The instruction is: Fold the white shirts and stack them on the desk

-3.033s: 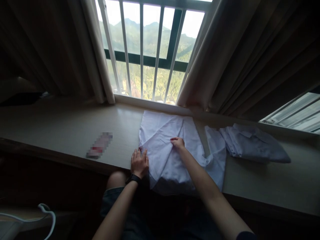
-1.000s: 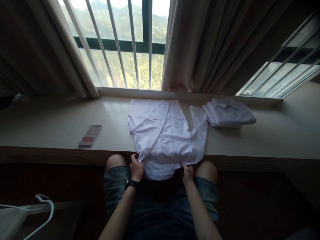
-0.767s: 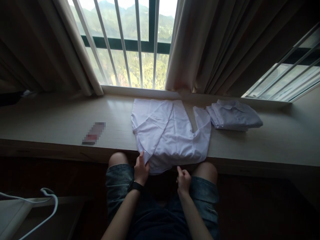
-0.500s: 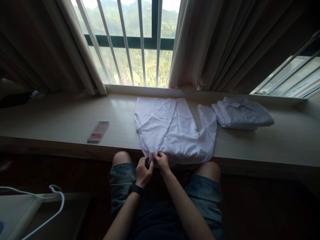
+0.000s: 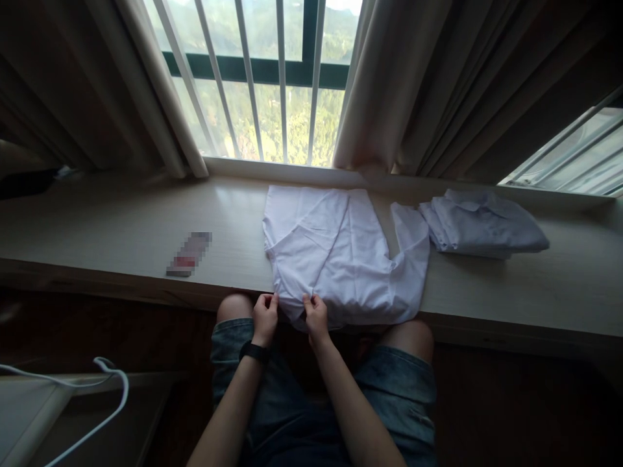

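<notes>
A white shirt (image 5: 335,259) lies spread on the pale ledge, partly folded, its near edge hanging over the front. One sleeve sticks out toward the right and bends upward. My left hand (image 5: 265,319), with a dark band at the wrist, pinches the near left edge of the shirt. A little to the right, my right hand (image 5: 316,319) is closed on the same near edge, thumb on top. The cloth between the two hands hangs below the ledge's edge. What lies under the folded layers is hidden.
A stack of folded white shirts (image 5: 487,224) sits right of the spread one. On the left of the ledge (image 5: 117,220) lies a small blurred-out object (image 5: 189,254). Behind are a barred window (image 5: 253,97) and curtains (image 5: 389,84). A white cable (image 5: 124,395) crosses the lower left.
My hands have moved apart along the shirt's near edge, the left one shifting left and slightly up. The cloth between them is spread wider. The view has shifted slightly.
</notes>
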Demonstrator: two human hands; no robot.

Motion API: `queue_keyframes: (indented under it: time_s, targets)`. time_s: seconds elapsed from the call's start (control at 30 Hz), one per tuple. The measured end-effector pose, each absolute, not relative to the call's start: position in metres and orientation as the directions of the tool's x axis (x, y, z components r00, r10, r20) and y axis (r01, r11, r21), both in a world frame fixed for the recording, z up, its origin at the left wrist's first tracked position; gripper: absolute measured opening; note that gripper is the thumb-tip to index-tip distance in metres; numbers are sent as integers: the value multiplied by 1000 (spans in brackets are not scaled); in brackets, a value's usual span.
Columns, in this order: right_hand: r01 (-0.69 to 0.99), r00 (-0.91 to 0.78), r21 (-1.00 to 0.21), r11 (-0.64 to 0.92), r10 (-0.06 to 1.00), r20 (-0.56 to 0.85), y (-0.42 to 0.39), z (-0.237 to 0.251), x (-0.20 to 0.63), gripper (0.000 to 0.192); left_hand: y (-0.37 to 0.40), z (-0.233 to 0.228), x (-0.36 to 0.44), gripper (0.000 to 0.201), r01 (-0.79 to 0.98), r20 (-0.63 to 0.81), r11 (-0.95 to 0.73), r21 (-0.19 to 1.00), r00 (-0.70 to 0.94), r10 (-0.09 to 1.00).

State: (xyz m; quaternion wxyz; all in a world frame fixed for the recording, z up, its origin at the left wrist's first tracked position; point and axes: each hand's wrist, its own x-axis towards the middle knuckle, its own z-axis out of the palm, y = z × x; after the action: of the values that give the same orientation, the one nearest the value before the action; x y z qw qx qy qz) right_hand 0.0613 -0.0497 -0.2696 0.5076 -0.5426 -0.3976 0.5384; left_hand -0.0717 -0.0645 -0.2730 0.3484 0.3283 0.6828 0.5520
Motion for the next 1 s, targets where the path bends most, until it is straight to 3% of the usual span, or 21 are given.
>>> queue_keyframes:
  time_s: [0.13,0.23,0.37,0.57,0.73,0.87,0.93,1.0]
  targets:
    - [305,232,-939,-158,969,-87,-55,-268,65,39,-69,-279,-70,52,16,-134,175,984,-573,808]
    - [411,174,-896,-168,979,-104,-57,-270,67,42,-67,-277,-67,56,-67,-194,187,980,-519,833]
    - [374,98,-910,-179,983,-153,-55,-278,69,45,-63,-272,-65,55,-160,-253,205,966,-384,888]
    - [329,43,-926,-188,982,-184,-52,-286,71,41,-64,-273,-62,55,-229,-261,185,956,-368,893]
    - [352,15,-920,-171,984,-178,-54,-275,73,34,-64,-275,-62,53,-125,-228,194,973,-379,897]
    - [273,-23,-957,-95,994,-105,-58,-247,103,31,-60,-274,-71,46,3,-124,150,989,-544,830]
    - [171,80,-983,-64,996,-51,-54,-234,134,34,-58,-273,-76,44,77,-69,149,986,-624,779]
    - [152,334,-988,-25,942,27,-44,-226,177,38,-57,-273,-79,46,91,-74,171,981,-640,765]
